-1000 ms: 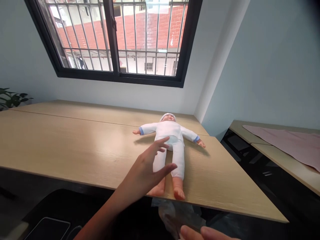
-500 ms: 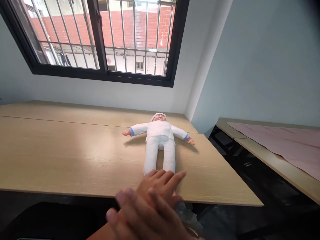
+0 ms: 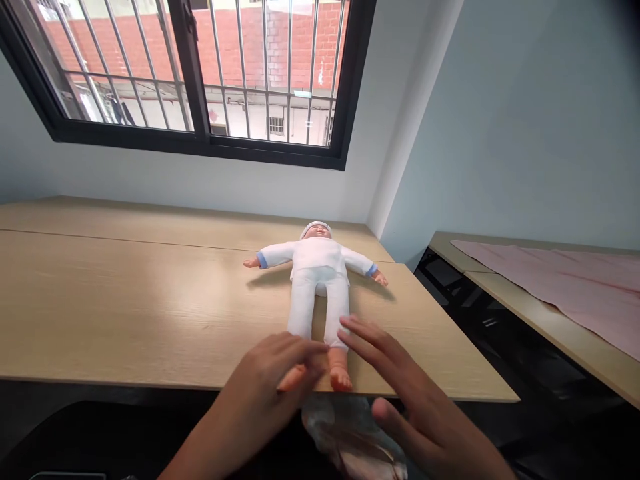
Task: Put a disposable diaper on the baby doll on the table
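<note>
A baby doll in a white top, white trousers and a white cap lies on its back on the wooden table, arms spread, feet toward me. Its bare foot shows near the table's front edge; the other foot is partly behind my left hand. That hand hovers over the doll's lower leg, fingers extended, with nothing in it. My right hand is beside the doll's other leg, fingers spread and thumb apart, holding nothing. Whether either hand touches the doll I cannot tell.
A clear plastic bag is below the table edge between my forearms. To the right, a pink cloth lies on a second table, across a dark gap. A barred window is in the wall behind.
My hands were overlapping in front of the doll's feet. They have parted, left hand to the left and right hand to the right, uncovering a bare foot and the plastic bag.
</note>
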Tool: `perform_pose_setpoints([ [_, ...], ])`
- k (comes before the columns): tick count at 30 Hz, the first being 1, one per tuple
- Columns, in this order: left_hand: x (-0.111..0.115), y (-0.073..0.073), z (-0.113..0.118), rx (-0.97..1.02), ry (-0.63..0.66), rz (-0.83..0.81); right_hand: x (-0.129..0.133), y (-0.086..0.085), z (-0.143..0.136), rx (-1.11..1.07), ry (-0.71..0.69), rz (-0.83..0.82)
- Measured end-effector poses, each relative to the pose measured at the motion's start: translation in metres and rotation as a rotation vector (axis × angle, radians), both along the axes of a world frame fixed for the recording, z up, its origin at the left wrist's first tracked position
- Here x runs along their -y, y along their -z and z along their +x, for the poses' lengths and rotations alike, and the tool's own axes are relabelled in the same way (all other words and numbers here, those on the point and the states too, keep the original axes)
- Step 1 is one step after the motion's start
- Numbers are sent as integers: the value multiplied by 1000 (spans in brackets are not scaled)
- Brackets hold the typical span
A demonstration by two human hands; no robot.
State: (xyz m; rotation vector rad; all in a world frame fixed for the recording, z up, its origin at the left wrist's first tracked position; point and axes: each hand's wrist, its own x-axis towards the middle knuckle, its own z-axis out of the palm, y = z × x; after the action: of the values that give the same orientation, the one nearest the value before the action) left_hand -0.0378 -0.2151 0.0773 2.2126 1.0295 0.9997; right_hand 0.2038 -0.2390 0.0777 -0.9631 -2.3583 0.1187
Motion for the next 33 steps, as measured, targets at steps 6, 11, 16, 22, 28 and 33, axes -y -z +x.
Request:
perform_pose_setpoints([
  [6,-25,20,-28,36,-201,-216,25,5,46,41,-20,-576],
  [11,-44,52,-24,288,-152,-511,22,55,48,118,-4,-810],
  [16,-49,64,-8,490,-164,-683,7,93,43,101,69,-850],
  [22,-56,65,-6,526,-170,-776,5,108,45,158,102,-803],
  [28,-65,64,-5,612,-137,-846,6,112,37,66,98,-704],
  [33,-68,59,-2,712,-27,-899,2,75,56,-268,20,-782],
])
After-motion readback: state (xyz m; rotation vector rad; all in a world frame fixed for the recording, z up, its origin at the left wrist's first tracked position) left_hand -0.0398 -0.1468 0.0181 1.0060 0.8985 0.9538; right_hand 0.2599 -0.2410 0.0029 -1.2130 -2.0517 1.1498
